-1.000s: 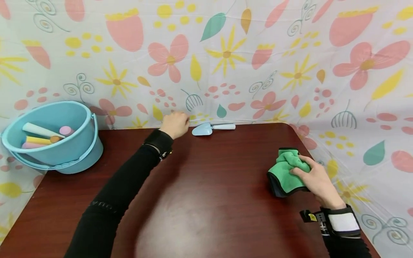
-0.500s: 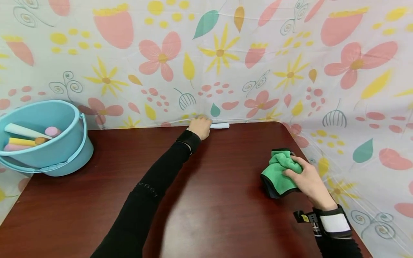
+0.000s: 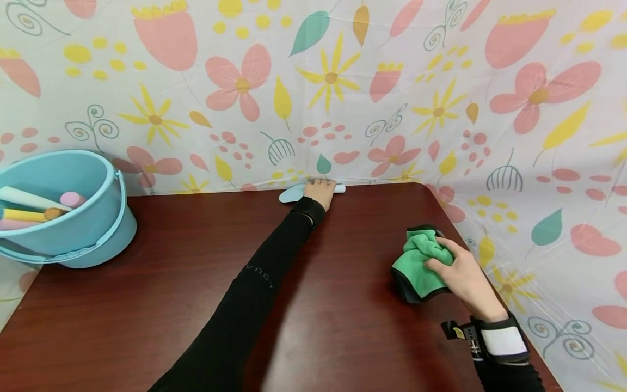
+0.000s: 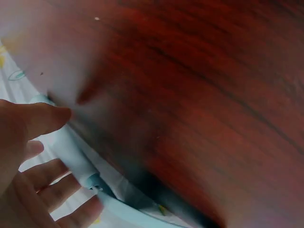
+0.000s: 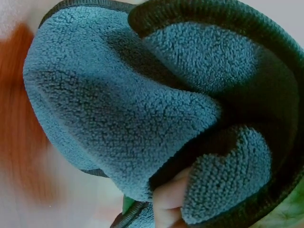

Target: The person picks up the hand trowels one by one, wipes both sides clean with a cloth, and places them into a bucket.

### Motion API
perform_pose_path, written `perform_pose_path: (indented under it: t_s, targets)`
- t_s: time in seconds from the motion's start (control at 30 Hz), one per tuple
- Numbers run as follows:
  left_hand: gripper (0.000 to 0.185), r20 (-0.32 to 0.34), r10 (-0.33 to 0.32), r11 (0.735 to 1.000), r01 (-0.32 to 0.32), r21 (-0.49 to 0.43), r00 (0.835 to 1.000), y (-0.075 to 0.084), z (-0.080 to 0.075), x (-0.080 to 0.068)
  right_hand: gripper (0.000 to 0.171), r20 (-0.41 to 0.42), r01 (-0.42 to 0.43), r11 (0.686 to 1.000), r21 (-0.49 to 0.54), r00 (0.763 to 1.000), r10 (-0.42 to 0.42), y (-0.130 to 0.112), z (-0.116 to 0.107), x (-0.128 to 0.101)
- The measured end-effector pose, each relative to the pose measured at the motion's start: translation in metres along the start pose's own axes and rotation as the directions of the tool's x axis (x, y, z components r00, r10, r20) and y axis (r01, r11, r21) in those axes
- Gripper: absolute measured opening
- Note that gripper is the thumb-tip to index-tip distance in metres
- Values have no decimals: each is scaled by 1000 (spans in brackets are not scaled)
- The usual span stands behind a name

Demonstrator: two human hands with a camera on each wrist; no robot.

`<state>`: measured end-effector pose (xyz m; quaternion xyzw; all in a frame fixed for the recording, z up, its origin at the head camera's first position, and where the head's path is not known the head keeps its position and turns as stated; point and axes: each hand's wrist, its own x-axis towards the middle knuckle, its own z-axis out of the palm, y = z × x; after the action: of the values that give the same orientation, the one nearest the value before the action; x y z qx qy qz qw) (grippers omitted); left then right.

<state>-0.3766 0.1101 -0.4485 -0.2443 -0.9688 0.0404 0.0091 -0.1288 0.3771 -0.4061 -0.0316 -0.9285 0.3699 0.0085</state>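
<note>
A light blue toy trowel lies along the back edge of the brown table, its blade to the left and its handle to the right. My left hand is over the handle and hides the middle of the trowel. In the left wrist view the thumb and the spread fingers lie on either side of the handle, not closed round it. Above the table's right side, my right hand grips a crumpled green cloth with black edging. Its grey-blue underside fills the right wrist view, where a fingertip shows among the folds.
On the left of the table stands a light blue bucket with a handle. Inside are a pale cone-shaped piece, a yellow stick and pink pieces. A flower-printed sheet hangs behind the table and down its right side.
My left hand has moved right along the back edge, from left of the trowel to over its handle. The right hand still holds the cloth. The head view has turned slightly right.
</note>
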Motion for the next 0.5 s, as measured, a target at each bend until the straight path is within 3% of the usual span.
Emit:
perform_pose_path:
  t_s: [0.2, 0.37, 0.5]
  targets:
    - [40, 13, -13, 1000, 13, 14, 1000, -3, 4, 1, 63, -14, 13, 1000, -12, 1000, -13, -1, 6, 1]
    - [29, 24, 5, 999, -6, 38, 1000, -10, 3, -3, 64, -1, 32, 999, -13, 999, -32, -2, 7, 2]
    - [17, -20, 17, 998, -16, 55, 1000, -17, -3, -10, 64, 13, 35, 999, -6, 999, -35, -3, 8, 4]
